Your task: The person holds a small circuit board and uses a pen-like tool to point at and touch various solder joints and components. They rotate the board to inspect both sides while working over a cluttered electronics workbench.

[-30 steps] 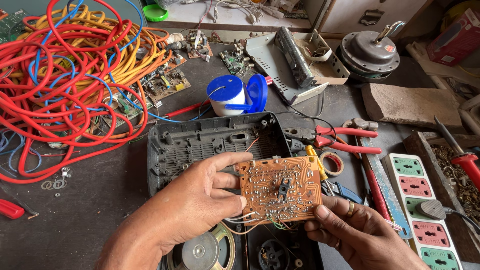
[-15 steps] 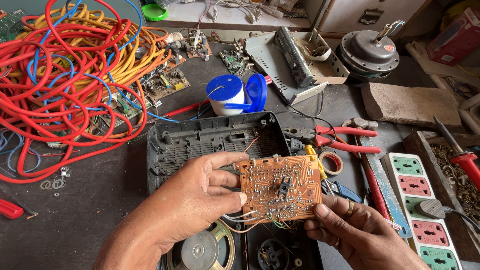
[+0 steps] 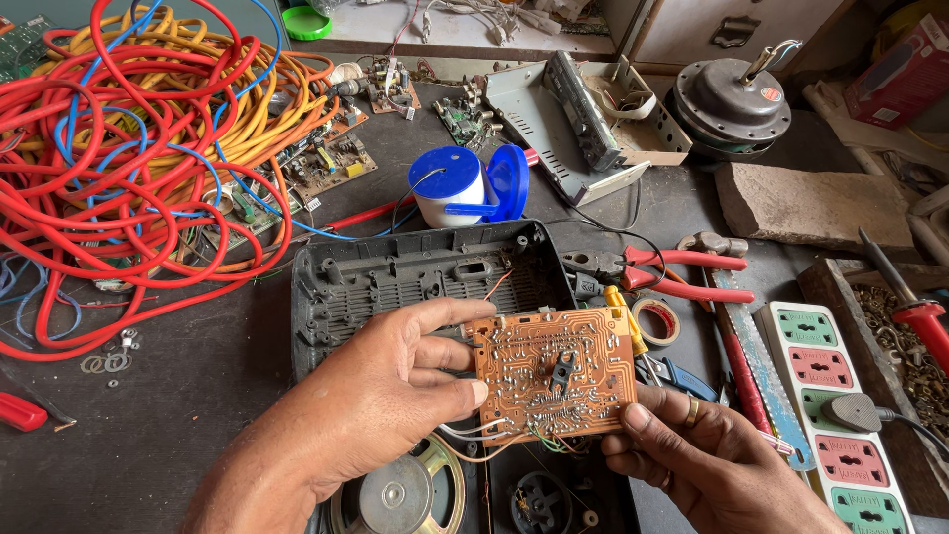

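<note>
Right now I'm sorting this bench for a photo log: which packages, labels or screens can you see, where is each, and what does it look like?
Red cardboard box: top right corner, rectangular, partly cut off by the frame.
Round red sticker: on the grey fan motor at upper right, small.
White tub with blue lid: centre, behind the black casing, cylindrical.
No screens visible.

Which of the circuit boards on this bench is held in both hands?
The orange circuit board, solder side up over the open black casing, gripped by left hand and right hand. The other boards lie untouched beside the cables.
</note>
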